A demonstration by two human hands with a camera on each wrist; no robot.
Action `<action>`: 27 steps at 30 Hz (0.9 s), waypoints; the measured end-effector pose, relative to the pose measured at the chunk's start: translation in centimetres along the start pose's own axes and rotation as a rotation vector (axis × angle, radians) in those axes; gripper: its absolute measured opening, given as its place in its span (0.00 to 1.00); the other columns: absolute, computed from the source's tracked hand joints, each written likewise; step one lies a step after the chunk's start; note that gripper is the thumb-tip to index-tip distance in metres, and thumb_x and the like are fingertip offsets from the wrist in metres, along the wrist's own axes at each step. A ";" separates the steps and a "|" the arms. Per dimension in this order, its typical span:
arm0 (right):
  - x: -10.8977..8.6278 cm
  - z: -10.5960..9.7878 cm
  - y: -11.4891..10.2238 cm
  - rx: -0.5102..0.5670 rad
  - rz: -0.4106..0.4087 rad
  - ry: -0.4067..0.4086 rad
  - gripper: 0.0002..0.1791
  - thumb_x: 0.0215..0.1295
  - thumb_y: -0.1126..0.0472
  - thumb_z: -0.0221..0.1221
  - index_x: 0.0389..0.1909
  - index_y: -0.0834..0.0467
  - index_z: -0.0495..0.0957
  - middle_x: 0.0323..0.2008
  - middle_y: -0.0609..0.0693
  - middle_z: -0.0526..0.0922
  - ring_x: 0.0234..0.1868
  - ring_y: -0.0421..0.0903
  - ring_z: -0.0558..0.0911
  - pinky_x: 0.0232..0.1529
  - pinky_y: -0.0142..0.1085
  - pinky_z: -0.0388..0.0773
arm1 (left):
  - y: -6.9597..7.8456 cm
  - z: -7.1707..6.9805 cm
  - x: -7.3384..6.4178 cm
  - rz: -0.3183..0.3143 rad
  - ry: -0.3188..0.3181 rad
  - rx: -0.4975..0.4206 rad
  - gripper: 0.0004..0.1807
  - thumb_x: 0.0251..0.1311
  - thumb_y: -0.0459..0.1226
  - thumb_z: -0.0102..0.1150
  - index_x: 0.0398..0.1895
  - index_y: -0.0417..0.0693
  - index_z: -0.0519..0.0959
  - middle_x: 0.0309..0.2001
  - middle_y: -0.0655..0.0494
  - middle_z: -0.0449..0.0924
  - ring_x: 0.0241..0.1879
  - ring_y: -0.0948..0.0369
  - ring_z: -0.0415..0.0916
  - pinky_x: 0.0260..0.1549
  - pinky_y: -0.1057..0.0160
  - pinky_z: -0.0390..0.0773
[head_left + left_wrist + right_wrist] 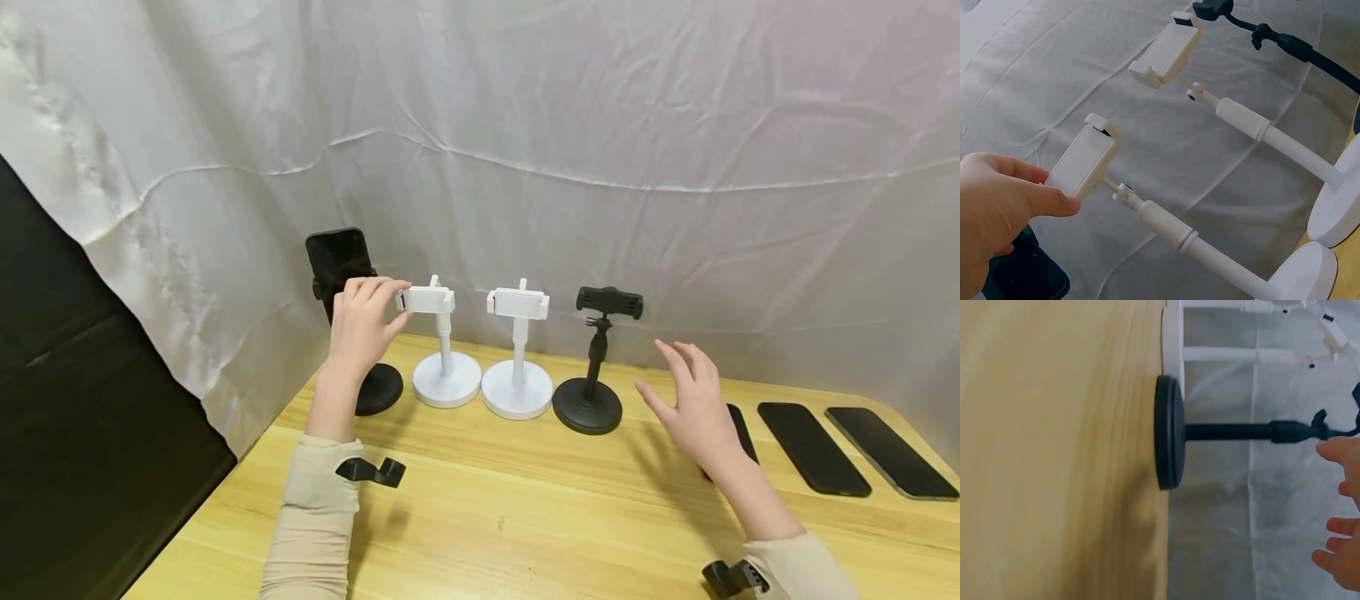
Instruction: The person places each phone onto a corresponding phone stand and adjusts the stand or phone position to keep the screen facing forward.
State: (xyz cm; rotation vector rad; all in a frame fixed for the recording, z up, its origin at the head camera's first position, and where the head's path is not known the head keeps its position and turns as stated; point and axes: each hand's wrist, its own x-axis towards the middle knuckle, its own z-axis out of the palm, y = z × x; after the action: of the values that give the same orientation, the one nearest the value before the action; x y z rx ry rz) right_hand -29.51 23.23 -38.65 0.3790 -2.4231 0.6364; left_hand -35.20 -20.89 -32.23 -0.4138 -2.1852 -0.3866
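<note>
My left hand [360, 321] pinches the near end of the clamp on a white phone stand [446, 379], thumb in front and fingers behind, as the left wrist view shows. That stand's clamp [1082, 164] carries no phone. Behind my left hand, a black phone [337, 254] sits upright in a black stand [381, 390] at the far left. My right hand [697, 404] hovers with spread fingers, holding nothing, right of another black phone stand [588, 407]. Under it, a black phone [741, 433] on the table is partly hidden by the hand and forearm.
A second white phone stand [517, 390] stands between the pinched one and the right black stand. Two more phones, one black [813, 448] and one with a silvery edge [892, 452], lie flat on the wooden table [480, 517] at right. Grey cloth [562, 125] hangs behind.
</note>
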 end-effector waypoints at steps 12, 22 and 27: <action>0.1 0.2 3.7 -0.067 0.158 -0.213 0.42 0.68 0.44 0.56 0.75 0.59 0.51 0.69 0.75 0.52 0.71 0.76 0.44 0.61 0.74 0.50 | 0.1 -0.4 0.0 -0.007 -0.008 -0.019 0.21 0.53 0.39 0.71 0.52 0.53 0.82 0.51 0.51 0.81 0.55 0.49 0.68 0.47 0.47 0.68; 0.6 0.6 5.8 -0.070 0.260 -0.268 0.44 0.69 0.42 0.54 0.75 0.63 0.49 0.69 0.78 0.49 0.69 0.79 0.44 0.63 0.73 0.46 | 0.0 -0.3 0.0 -0.026 -0.025 -0.013 0.21 0.53 0.40 0.71 0.53 0.54 0.82 0.51 0.52 0.82 0.55 0.49 0.68 0.47 0.47 0.68; 0.8 0.9 6.7 -0.108 0.319 -0.292 0.45 0.69 0.40 0.52 0.75 0.63 0.49 0.69 0.78 0.48 0.69 0.80 0.42 0.63 0.73 0.45 | -0.1 -0.3 0.0 -0.028 -0.021 -0.023 0.21 0.54 0.40 0.70 0.53 0.53 0.82 0.51 0.52 0.82 0.55 0.50 0.67 0.47 0.47 0.67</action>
State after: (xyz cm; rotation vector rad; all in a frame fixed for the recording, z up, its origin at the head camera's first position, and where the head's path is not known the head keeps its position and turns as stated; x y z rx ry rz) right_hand -33.25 28.29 -41.20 0.0397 -2.8153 0.6147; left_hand -35.04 -21.09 -32.06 -0.4023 -2.2109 -0.4248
